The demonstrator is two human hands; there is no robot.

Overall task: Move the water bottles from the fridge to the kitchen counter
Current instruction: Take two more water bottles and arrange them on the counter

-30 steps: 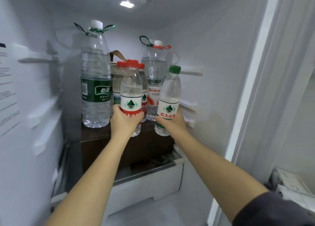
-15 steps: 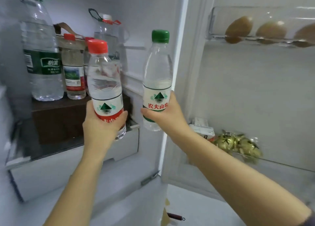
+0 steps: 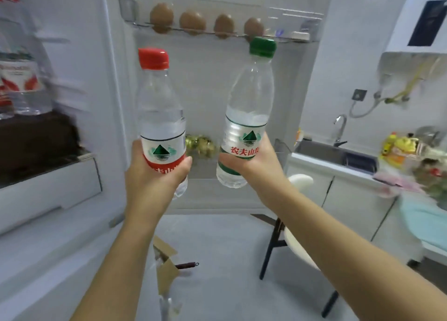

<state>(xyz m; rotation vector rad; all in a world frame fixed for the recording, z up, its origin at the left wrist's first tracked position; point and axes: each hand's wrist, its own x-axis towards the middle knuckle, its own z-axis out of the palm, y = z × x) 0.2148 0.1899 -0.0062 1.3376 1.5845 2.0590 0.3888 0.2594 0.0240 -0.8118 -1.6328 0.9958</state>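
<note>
You're mid-carry, left hand [image 3: 154, 175] gripping the red-capped bottle [image 3: 160, 117], right hand [image 3: 254, 161] the green-capped bottle [image 3: 249, 107]; next, set both on the table [image 3: 333, 167].

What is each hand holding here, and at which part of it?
The left hand grips the red-capped bottle around its lower body, over the label. The right hand grips the green-capped bottle likewise around its labelled lower body.
</note>
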